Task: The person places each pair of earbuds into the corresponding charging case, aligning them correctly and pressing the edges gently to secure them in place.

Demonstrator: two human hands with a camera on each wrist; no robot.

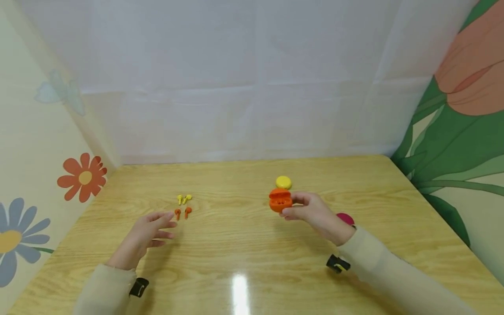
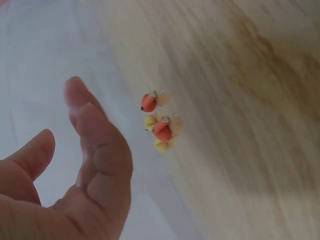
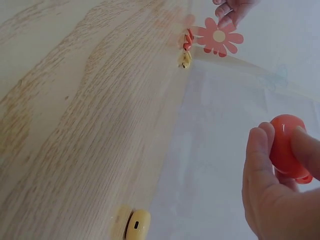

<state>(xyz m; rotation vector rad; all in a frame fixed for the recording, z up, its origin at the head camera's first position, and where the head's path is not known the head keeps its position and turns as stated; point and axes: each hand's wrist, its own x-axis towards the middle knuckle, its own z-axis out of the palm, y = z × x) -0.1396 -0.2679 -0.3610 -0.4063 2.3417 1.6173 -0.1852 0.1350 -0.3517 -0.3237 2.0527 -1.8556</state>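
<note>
Inside the edges of the table, the right hand pinches the orange case, with wide room to the left hand, loosely spread, empty, near orange earbuds.

The head camera is looking forward and down across the tabletop; the left wrist's, tilted, is peering past the left hand at nearby orange earbuds; the right wrist's is catching those same earbuds farther off, past the right hand.

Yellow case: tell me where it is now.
In the head view, the yellow case sits on the table, right of centre, appearing just above the open orange case held in the right hand.
</note>
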